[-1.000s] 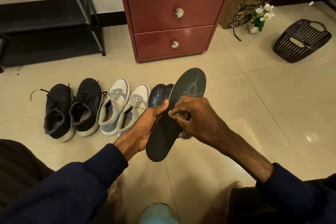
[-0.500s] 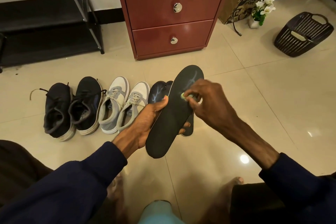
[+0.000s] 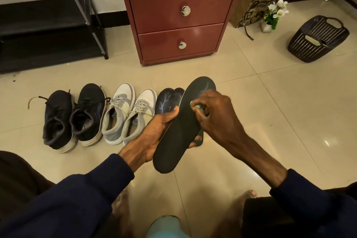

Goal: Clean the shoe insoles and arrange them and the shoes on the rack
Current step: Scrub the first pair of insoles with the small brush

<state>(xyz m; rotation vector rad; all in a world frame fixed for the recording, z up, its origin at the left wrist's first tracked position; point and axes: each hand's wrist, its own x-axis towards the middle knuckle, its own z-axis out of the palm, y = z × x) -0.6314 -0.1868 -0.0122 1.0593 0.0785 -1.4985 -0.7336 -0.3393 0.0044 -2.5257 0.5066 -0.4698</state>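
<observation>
Left hand (image 3: 154, 133) is gripping black insole (image 3: 179, 141), fingers curled beneath; right hand (image 3: 214, 116) is pinching green wipe (image 3: 197, 107), pressing it under fingertips onto insole.

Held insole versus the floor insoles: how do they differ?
The held insole is raised, gripped by the left hand, the right hand pressing a green wad on it; the floor insoles lie beside the grey shoes, partly hidden behind it. Both are dark with pale blue marks.
</observation>
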